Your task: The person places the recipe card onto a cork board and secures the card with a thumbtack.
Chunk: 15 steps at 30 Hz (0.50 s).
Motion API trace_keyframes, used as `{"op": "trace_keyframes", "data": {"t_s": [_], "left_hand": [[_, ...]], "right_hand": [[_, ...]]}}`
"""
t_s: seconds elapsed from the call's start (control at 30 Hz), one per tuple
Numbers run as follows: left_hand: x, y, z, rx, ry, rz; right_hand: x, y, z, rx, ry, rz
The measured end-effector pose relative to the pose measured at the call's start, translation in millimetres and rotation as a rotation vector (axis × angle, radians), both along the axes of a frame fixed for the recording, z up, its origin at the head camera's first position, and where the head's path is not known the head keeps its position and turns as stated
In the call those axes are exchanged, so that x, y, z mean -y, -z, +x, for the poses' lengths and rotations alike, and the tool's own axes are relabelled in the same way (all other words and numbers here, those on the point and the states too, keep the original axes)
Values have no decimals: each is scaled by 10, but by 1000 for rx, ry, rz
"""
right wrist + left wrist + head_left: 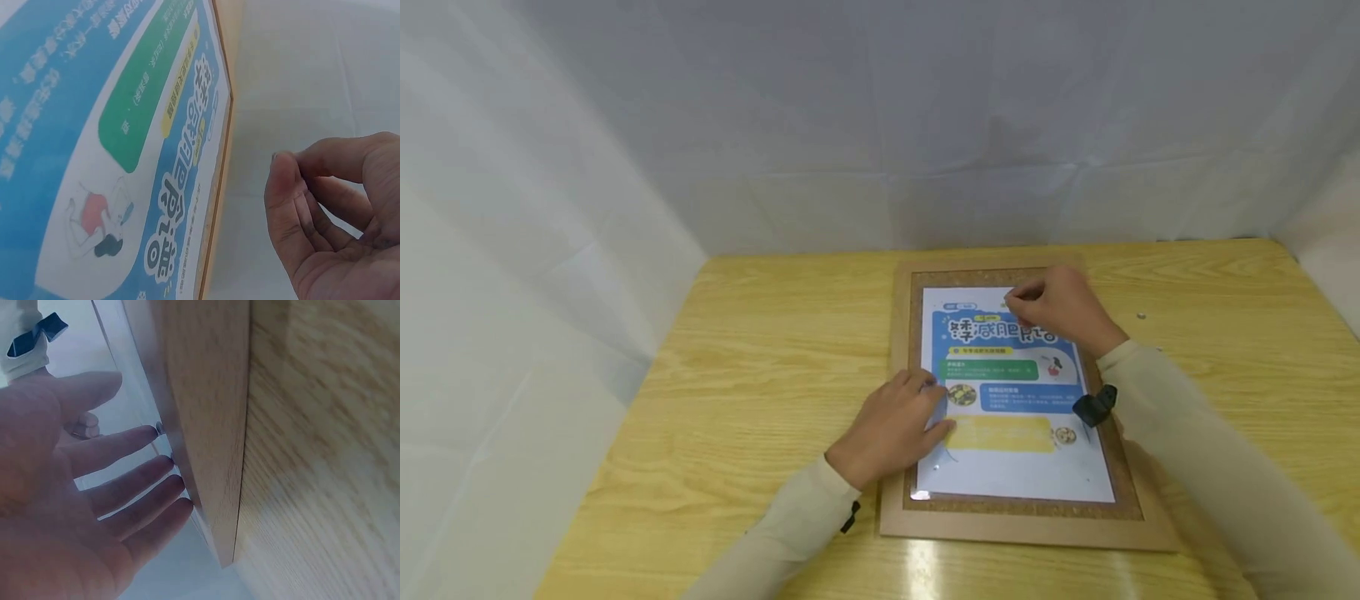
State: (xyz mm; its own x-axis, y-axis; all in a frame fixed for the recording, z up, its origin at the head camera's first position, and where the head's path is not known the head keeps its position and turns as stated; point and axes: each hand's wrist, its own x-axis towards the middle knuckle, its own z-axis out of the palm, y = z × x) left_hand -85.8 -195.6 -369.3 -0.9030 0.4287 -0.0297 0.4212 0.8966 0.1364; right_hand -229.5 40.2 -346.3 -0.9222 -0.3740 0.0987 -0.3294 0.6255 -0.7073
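A printed poster (1000, 475) in blue, green and yellow lies on a wood-framed cork board (1030, 507). On the poster's left edge rest the spread, slightly bent fingers of my left hand (891, 425); the left wrist view shows the same hand (81, 469) with fingertips along the wooden frame (206, 412). My right hand (1060, 308) is over the poster's top edge. In the right wrist view, thumb and forefinger of that hand (331, 212) pinch together at a tiny pin-like thing (274, 155), mostly hidden by the fingertips.
The board lies on a yellow wood-grain table (760, 375). A small grey piece (1141, 316) lies to the right of the board. White cloth (820, 125) hangs behind the table and at its sides.
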Motion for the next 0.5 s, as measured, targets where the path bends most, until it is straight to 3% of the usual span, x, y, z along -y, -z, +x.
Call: {"op": "trace_keyframes", "data": {"t_s": [0.33, 0.5], "left_hand": [[15, 18, 65, 185, -22, 15], [30, 32, 93, 225, 22, 12]], "right_hand": [[182, 8, -187, 86, -25, -9], [292, 38, -287, 144, -77, -59]]}}
